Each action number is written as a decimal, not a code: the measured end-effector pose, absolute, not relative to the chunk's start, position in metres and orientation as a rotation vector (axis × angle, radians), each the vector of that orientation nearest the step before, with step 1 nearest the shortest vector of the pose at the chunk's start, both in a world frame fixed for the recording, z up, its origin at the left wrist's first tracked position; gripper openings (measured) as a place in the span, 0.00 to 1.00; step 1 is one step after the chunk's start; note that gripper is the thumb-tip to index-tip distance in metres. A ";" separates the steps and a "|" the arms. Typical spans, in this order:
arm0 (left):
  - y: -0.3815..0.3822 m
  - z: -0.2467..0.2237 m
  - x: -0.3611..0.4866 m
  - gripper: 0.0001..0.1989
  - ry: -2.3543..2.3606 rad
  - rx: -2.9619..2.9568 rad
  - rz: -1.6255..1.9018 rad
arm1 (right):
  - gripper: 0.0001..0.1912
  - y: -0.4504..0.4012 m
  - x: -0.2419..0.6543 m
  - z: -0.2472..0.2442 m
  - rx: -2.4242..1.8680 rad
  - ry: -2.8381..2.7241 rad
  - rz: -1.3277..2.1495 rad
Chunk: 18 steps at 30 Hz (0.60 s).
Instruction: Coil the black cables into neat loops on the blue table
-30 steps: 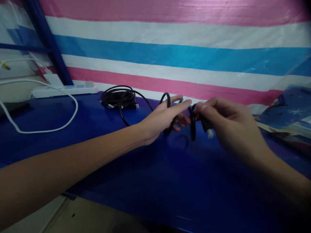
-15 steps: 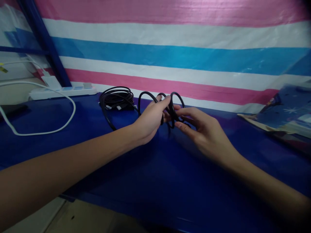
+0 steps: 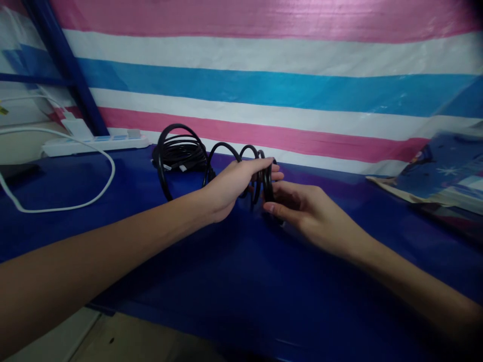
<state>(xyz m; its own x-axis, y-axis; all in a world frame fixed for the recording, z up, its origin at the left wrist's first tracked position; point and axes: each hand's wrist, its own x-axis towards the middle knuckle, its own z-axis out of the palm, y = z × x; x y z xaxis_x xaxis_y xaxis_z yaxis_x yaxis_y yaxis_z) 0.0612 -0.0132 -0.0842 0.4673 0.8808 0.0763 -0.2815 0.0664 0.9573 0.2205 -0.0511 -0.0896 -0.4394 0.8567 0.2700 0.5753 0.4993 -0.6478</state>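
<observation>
The right hand (image 3: 315,211) is curled nearly closed, thumb and fingertips pinching the lower part of the rightmost loops of a black cable (image 3: 268,186). The left hand (image 3: 234,183) reaches in from the other side, its thumb stretched forward over the loops and its fingers showing beyond them; it looks half open, and whether it grips the cable or only steadies it I cannot tell.

As for progress, the cable seems partly gathered: at the right end several turns stand close together, almost stacked, between the two hands. Toward the left the turns spread apart, with two wider loops rising behind the left wrist, the largest in front of a separate black cable bundle (image 3: 184,151). Those open loops look like the part left to draw in, and nothing is seen fastening the turns. A pale tip, perhaps the plug, shows dimly below the right fingertips.

The cable therefore lies within and around the left hand's reach, touching both hands, over the blue surface (image 3: 241,286). The bundle rests well apart from the right hand, beyond the left forearm, near a white power strip (image 3: 124,143).
</observation>
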 end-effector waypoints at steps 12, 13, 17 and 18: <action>-0.024 -0.078 0.056 0.19 0.260 1.786 0.738 | 0.09 -0.032 0.247 -0.094 -0.883 -2.409 0.095; -0.024 -0.078 0.055 0.19 0.276 1.840 0.787 | 0.10 -0.033 0.247 -0.093 -0.880 -2.382 0.123; -0.023 -0.078 0.052 0.21 0.484 2.044 1.089 | 0.10 -0.037 0.245 -0.090 -0.978 -2.057 0.547; -0.023 -0.078 0.052 0.20 0.548 2.079 1.133 | 0.10 -0.037 0.243 -0.090 -0.972 -1.939 0.670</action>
